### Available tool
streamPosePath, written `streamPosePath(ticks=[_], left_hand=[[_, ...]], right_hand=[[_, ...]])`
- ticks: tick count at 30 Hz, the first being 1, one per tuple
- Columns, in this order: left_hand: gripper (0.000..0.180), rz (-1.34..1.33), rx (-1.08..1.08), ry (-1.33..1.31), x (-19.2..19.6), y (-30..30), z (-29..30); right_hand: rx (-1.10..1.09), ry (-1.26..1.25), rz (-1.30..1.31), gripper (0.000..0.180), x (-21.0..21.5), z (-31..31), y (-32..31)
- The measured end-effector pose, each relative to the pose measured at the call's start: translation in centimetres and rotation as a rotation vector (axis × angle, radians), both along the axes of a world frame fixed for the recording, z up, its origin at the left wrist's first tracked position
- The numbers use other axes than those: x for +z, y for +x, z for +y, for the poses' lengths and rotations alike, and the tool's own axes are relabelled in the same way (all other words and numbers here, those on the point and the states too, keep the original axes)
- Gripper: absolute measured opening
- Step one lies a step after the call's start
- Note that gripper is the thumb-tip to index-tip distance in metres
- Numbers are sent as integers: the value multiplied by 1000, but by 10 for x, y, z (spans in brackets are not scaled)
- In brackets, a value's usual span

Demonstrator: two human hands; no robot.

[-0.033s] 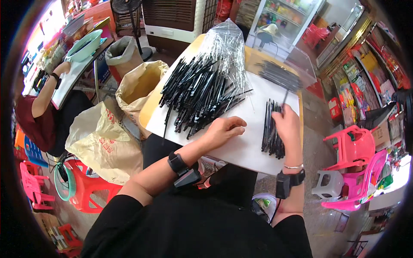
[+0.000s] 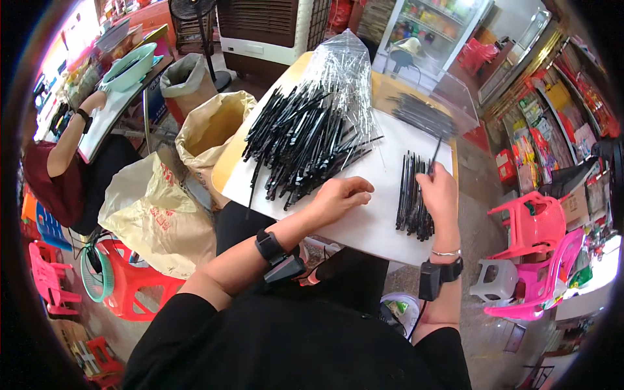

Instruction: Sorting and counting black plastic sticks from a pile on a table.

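Observation:
My right hand (image 2: 440, 195) pinches one thin black stick (image 2: 437, 151), whose far end points toward a clear plastic box (image 2: 465, 107). Under and beside that hand lies a row of thin black sticks (image 2: 409, 195), roughly parallel. My left hand (image 2: 343, 197) rests near the middle of the table, fingers loosely curled with a gap to the thumb and nothing seen in it. Just beyond it spreads a large heap of thin black sticks (image 2: 292, 143), partly in a clear plastic bag (image 2: 339, 58). More dark sticks (image 2: 422, 114) show through the box.
The white-topped table (image 2: 364, 231) has a tan rim. Open paper sacks (image 2: 211, 133) and a crumpled cream bag (image 2: 156, 221) stand at its left. Another person's arm (image 2: 65, 146) is at a side table. Pink chairs (image 2: 536, 224) and a grey stool (image 2: 494, 279) are on the right.
My right hand has shifted slightly right and nearer to me, with the black stick still pinched. My left hand stays where it was.

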State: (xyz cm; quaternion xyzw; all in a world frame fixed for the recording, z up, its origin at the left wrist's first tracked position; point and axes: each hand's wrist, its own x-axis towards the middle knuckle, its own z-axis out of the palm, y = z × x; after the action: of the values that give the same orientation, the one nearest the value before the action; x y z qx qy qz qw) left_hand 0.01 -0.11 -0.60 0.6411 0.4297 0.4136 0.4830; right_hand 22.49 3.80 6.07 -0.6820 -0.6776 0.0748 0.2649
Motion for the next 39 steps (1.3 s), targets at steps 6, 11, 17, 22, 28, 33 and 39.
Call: streamPosePath(ticks=[6,11,17,22,28,33,39], left_hand=[[23,91,-65,102,-3,-1,-2],[23,254,-213,291,2,-5,-8],[19,6,-165,239,-7,-6,-15],[17,-1,-12,151,-1,-19,-25],[16,-73,102,36,2,-27,-32],[15,-190,163,-20,1,-26,-35],[15,-224,234,-101,16,-38,-49]], right_hand=[[-144,195,-284,34,-24,-9,1],[273,80,-25,24,-13,-7,-65],[453,220,-78,20,-34,33,-122],[543,293,-121,14,-49,51,-124],[623,332,-110,10,-41,49,-85],[593,323,-124,8,-39,38,-56],[570,316,-142,9,-32,23,-41]])
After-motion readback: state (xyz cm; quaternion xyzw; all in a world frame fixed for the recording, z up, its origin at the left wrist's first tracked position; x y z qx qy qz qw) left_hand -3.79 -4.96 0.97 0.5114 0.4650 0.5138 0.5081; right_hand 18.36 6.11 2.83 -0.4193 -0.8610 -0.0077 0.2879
